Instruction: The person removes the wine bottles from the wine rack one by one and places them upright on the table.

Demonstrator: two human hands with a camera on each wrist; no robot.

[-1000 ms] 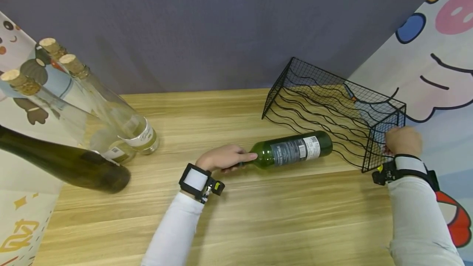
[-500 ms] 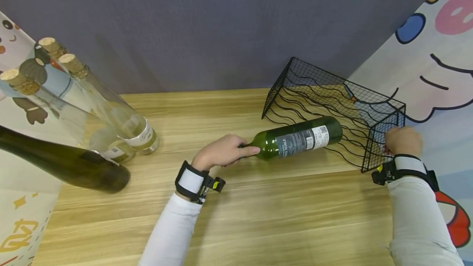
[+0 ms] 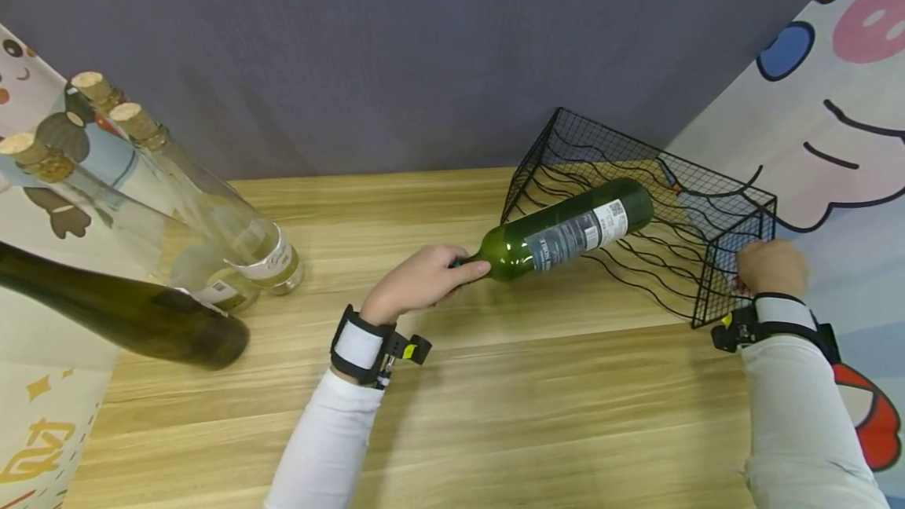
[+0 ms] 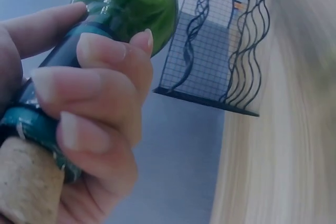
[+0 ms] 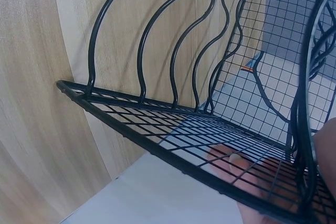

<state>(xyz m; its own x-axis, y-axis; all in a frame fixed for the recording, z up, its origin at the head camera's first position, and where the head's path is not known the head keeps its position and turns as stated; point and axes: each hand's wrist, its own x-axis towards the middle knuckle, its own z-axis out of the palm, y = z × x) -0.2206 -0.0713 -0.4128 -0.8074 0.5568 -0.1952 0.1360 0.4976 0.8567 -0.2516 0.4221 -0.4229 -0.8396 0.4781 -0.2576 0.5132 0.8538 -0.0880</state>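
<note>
My left hand (image 3: 424, 277) grips the neck of a green wine bottle (image 3: 566, 228). The bottle is tilted with its base toward the right, and it overlaps the left part of a black wire wine rack (image 3: 731, 246) in the head view. A cork (image 4: 27, 184) plugs the mouth, just past my curled fingers in the left wrist view. At the rack's right end, my right hand (image 3: 771, 269) grips the mesh end panel; its fingertips (image 5: 244, 169) show behind the mesh in the right wrist view. Rows of wavy wires (image 5: 178, 40) run along the rack.
On the left stand several bottles: corked clear glass bottles (image 3: 233, 218) and a dark olive bottle (image 3: 155, 324). A grey wall (image 3: 396, 61) closes the back of the wooden tabletop (image 3: 495, 415). Cartoon-printed panels (image 3: 834, 163) flank both sides.
My left hand has moved the wine bottle away from me, raising its base across the rack in the head view. My right hand stays on the rack's end.
</note>
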